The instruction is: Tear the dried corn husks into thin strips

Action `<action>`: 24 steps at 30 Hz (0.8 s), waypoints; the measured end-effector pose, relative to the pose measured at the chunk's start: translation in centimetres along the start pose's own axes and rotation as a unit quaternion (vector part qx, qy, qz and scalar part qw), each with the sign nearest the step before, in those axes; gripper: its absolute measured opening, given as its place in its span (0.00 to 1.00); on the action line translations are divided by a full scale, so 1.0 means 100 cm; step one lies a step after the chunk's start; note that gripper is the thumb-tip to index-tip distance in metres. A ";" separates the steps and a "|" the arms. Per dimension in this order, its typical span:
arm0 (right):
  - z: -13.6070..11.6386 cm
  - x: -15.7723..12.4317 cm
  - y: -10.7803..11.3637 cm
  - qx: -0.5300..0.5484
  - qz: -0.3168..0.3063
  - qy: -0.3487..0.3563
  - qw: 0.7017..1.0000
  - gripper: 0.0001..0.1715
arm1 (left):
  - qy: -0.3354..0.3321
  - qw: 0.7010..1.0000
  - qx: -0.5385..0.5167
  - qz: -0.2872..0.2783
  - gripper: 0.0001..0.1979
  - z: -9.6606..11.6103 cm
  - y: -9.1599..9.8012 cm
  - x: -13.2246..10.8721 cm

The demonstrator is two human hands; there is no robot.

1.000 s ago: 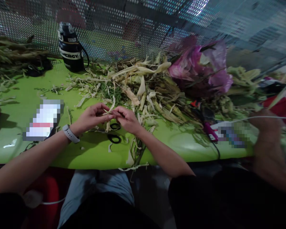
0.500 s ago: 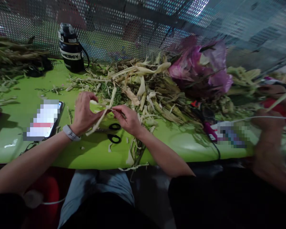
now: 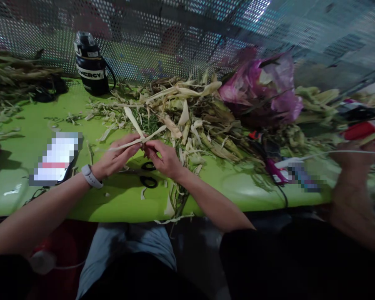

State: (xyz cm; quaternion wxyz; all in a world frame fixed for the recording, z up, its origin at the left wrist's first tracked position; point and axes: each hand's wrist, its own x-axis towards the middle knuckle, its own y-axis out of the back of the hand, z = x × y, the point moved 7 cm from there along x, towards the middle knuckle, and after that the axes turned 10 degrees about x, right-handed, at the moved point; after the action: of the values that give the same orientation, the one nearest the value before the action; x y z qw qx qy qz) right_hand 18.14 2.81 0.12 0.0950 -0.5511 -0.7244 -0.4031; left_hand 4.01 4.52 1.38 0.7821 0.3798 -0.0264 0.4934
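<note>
Both my hands meet over the green table [image 3: 118,200]. My left hand [image 3: 117,155], with a white watch on the wrist, and my right hand [image 3: 162,156] pinch pale husk strips [image 3: 134,125] at the point where they cross. One strip sticks up and to the left, others lie sideways. Black-handled scissors [image 3: 148,175] lie on the table just under my hands. A big pile of husks and stalks [image 3: 190,112] lies right behind my fingers.
A black bottle [image 3: 92,64] stands at the back left by a perforated metal wall. A phone [image 3: 58,157] lies left of my left wrist. A pink plastic bag [image 3: 262,89] sits at the back right. Another person's arm [image 3: 351,196] works at the right.
My left hand dropped back down beside the right. The husk strips that hung down to the left now point up and sideways. The person at the right shifted their hands.
</note>
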 end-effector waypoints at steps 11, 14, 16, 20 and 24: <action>-0.017 0.002 0.012 -0.014 0.039 0.014 0.999 0.16 | 0.058 0.997 -0.035 0.031 0.20 -0.009 0.003 0.003; -0.016 0.003 0.027 -0.045 0.131 0.026 0.990 0.16 | 0.075 0.993 -0.088 0.015 0.20 -0.011 0.000 0.002; -0.010 0.006 0.025 -0.048 0.116 0.007 0.992 0.18 | 0.083 0.990 -0.116 -0.001 0.19 -0.014 -0.003 0.001; 0.008 0.008 0.007 0.001 -0.020 -0.065 0.998 0.21 | 0.084 0.989 -0.122 -0.008 0.18 -0.020 -0.002 0.004; 0.009 0.006 0.004 0.000 -0.023 -0.052 0.998 0.21 | 0.063 0.997 -0.030 -0.017 0.15 -0.022 -0.003 0.010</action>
State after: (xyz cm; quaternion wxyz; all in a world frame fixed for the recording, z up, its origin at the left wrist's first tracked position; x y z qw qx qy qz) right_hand 18.57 3.96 0.08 0.0485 -0.5545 -0.7409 -0.3759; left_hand 4.03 6.61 0.06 0.8018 0.3242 0.0147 0.5018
